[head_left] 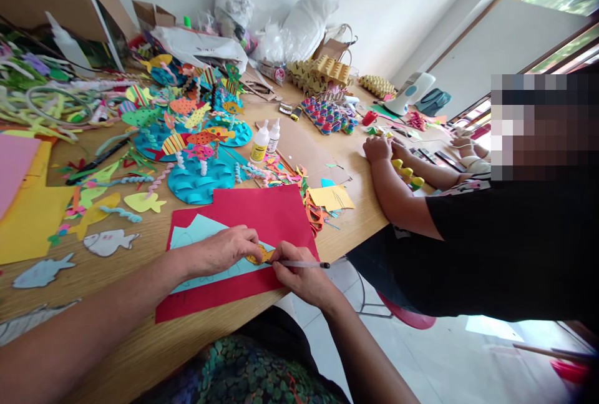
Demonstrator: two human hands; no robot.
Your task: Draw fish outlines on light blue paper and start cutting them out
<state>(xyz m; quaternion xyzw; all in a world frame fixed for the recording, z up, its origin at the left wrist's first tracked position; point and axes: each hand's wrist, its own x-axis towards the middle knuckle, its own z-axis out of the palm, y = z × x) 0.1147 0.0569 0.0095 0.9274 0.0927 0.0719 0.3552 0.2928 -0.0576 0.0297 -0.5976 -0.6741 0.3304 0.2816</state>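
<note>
Yellow fish cutout (266, 255) lies on light-blue paper (199, 231) with drawn outlines, near the paper's right end. Left hand (233, 249): fingers bent, touching the cutout; pinching or just pressing, can't tell. Right hand (299, 274) grips a pen (306, 264), one end at the cutout. Paper sits on a red sheet (266, 211) at the counter's (112, 295) near edge. Beyond: blue bases (201, 183) with colourful fish, glue bottles (260, 144) just beside. At right, a co-worker (505, 241) in black, hands (378, 148) near a yellow bumpy strip (406, 173).
</note>
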